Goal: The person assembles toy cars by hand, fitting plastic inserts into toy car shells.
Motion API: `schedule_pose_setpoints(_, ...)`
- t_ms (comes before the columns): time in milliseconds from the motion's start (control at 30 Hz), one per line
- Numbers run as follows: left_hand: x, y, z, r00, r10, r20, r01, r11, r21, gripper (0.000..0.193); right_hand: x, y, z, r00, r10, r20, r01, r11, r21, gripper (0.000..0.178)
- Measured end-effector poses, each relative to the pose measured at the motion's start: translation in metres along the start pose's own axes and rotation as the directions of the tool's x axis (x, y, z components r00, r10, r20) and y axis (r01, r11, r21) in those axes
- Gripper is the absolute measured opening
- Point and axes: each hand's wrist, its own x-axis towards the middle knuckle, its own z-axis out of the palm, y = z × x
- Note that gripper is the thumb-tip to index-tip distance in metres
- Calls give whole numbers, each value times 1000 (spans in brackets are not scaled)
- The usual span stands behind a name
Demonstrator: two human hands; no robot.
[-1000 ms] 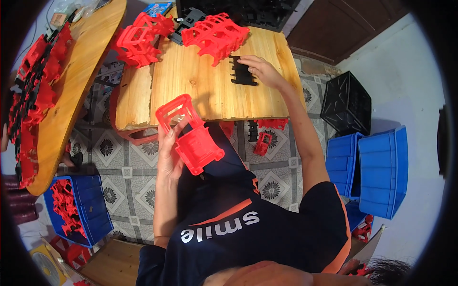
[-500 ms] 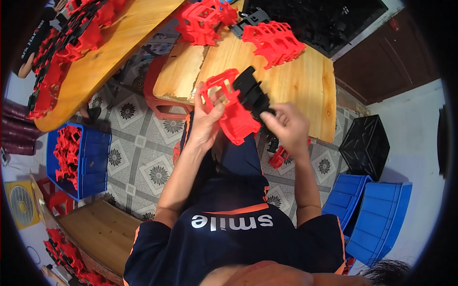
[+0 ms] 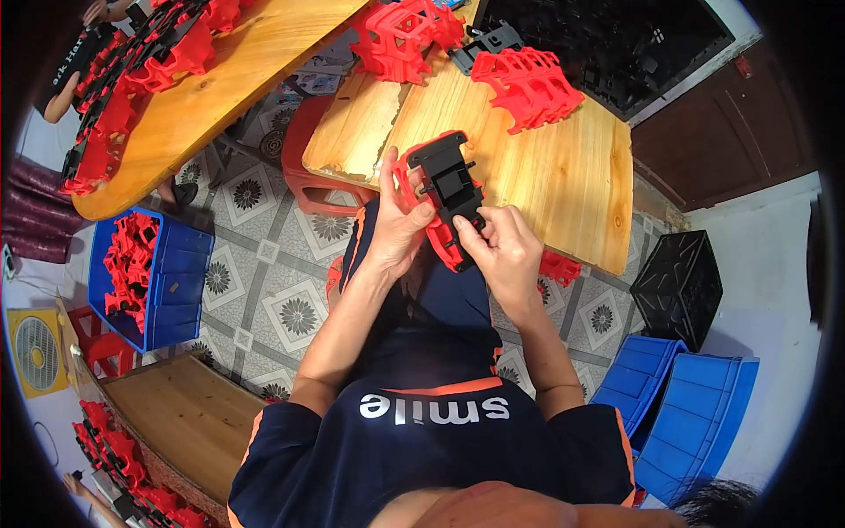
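- Left hand is gripping the red frame along its left side, thumb and fingers spreading around that edge.
- Right hand is pinching the near end of the black plate, thumb on top; can't tell how far the fingertips are reaching underneath.
- Plate is lying over the frame, both sitting by the near edge of the wooden table, in front of the lap. Can't tell if it's fully seated.
- Both are looking like moulded plastic, so I'm guessing light, stiff, kinda slick. Thin bars and little pegs are probably begging to snap if twisted, so I'd be holding the solid side edges.
- Farther out, red racks are standing on the table's far side, a dark bracket lying just left of them.
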Motion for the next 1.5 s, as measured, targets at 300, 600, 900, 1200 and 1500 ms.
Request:
schedule_pose_setpoints(300, -1, 6, 17, 1000, 7, 15, -9, 990, 141, 88, 46, 24, 22, 993, 114, -12, -105, 944, 313, 35)
schedule_pose_setpoints(600, 9, 88, 6, 641, 741, -199, -532, 616, 581, 75, 50, 28, 2, 925, -7, 380, -324, 506, 799, 59)
schedule_pose_setpoints(900, 82, 387, -134, 311, 806, -503, -486, 590, 645, 80, 35, 32, 14, 854, 243, 460, -501, 624, 600, 43)
schedule_pose_setpoints(1200, 88, 342, -80, -311, 920, -237, 169, 299, 939, 100, 56, 74, 50, 962, 271, 46, -270, 899, 344, 39)
schedule_pose_setpoints(1500, 106, -4, 19, 782, 549, 295, -411, 98, 906, 59, 187, 258, 8, 779, 530, -336, -595, 793, -129, 72)
